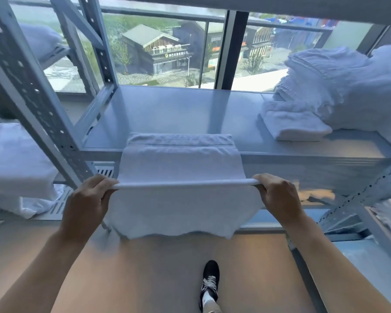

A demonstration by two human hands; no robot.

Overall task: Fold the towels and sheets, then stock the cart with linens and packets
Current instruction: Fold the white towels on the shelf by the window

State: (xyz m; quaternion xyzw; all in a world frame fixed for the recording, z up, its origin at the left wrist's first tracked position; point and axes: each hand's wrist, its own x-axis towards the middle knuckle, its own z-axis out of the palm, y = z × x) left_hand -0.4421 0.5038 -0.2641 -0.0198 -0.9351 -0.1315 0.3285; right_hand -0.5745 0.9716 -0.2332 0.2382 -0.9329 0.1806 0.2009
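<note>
- A grey metal shelf (pixel 167 114) is sitting by a big window.
- Left hand (pixel 88 197) and right hand (pixel 278 195) are pinching a white towel (pixel 178 163), half folded.
- Some folded towels (pixel 294 123) are waiting; the cart is not showing.

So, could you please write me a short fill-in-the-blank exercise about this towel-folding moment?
1. The white towel is gripped by ____ hands.
2. Its far end rests on the metal ____.
3. The folded towel lies to the ____ of the held one.
4. The shoe on the floor is ____.

Answers: both; shelf; right; black
</note>
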